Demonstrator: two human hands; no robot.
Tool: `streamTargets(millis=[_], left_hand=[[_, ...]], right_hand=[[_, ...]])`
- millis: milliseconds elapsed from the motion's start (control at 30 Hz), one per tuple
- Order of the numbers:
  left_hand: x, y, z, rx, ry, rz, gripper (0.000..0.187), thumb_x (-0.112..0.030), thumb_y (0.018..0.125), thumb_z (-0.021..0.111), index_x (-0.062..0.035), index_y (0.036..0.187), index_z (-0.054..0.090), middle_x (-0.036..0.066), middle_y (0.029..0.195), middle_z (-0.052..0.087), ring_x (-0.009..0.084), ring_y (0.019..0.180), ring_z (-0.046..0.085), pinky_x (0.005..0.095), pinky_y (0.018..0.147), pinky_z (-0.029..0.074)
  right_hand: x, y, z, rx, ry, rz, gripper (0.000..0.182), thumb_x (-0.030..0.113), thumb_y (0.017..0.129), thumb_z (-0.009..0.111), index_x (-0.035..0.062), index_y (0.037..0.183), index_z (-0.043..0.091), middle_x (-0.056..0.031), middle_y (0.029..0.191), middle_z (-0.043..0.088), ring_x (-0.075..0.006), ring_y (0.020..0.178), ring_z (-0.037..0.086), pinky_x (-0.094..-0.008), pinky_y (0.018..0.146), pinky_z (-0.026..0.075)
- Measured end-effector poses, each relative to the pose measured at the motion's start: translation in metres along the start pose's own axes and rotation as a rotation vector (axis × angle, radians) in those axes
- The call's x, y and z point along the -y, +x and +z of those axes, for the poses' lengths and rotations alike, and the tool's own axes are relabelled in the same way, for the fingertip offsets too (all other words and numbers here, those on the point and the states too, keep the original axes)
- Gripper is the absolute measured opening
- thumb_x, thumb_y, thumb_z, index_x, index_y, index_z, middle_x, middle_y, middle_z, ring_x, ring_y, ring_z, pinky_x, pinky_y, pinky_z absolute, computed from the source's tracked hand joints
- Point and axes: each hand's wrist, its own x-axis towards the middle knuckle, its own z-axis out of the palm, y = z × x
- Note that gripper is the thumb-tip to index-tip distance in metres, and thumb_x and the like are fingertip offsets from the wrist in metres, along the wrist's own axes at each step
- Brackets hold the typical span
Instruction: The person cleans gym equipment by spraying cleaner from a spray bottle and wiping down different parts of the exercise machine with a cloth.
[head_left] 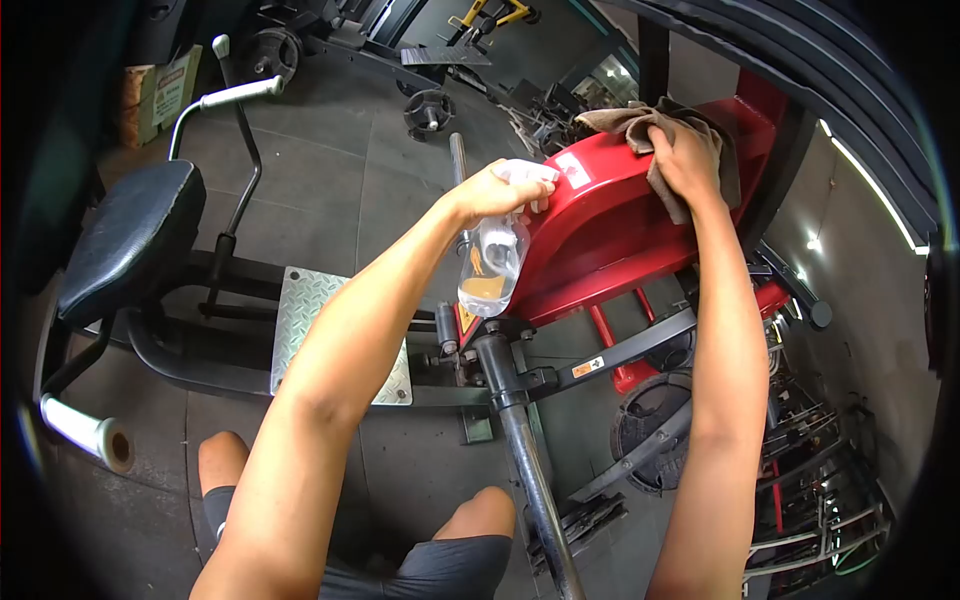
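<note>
My left hand (500, 190) is closed round the white top of a clear spray bottle (490, 270), which hangs upright beside the curved red machine frame (600, 235) with some liquid at its bottom. On the upper part of that frame, my right hand (685, 160) presses a brown cloth (732, 165), its fingers partly sunk in the folds. A white label (573, 171) sits on the red metal between my two hands.
At the left stand a black padded seat (130, 240) and white-gripped handles (240, 93). A metal footplate (300, 310) lies below my left arm. A steel bar (525, 470) slants down between my arms. Weight plates (655, 430) are at the lower right.
</note>
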Motion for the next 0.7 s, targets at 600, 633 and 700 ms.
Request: streamTargets(millis=[600, 633, 700], left_hand=[[0.094, -0.333, 0.042, 0.159, 0.284, -0.074, 0.027, -0.018, 0.089, 0.07, -0.0006, 0.072, 0.059, 0.013, 0.067, 0.056, 0.0303, 0.065, 0.059, 0.0412, 0.06, 0.045], [0.101, -0.347, 0.046, 0.209, 0.272, -0.073, 0.028, -0.017, 0.09, 0.07, 0.0, 0.071, 0.058, 0.014, 0.067, 0.056, 0.0322, 0.065, 0.059, 0.0423, 0.06, 0.046], [0.109, -0.356, 0.054, 0.219, 0.226, -0.104, 0.028, -0.017, 0.09, 0.069, 0.001, 0.072, 0.058, 0.015, 0.067, 0.057, 0.0336, 0.067, 0.059, 0.0439, 0.061, 0.047]], right_hand=[[0.24, -0.154, 0.092, 0.543, -0.577, -0.599, 0.057, 0.041, 0.093, 0.048, 0.0012, 0.131, 0.062, -0.0213, 0.138, 0.058, -0.0407, 0.129, 0.051, -0.0606, 0.106, 0.036], [0.227, -0.126, 0.068, 0.504, -0.547, -0.568, 0.058, 0.044, 0.093, 0.049, 0.0022, 0.13, 0.062, -0.0212, 0.138, 0.058, -0.04, 0.127, 0.053, -0.0604, 0.106, 0.037], [0.189, -0.056, 0.021, 0.472, -0.498, -0.319, 0.059, 0.048, 0.092, 0.049, 0.0043, 0.13, 0.063, -0.0209, 0.137, 0.059, -0.0388, 0.125, 0.057, -0.0599, 0.104, 0.04]])
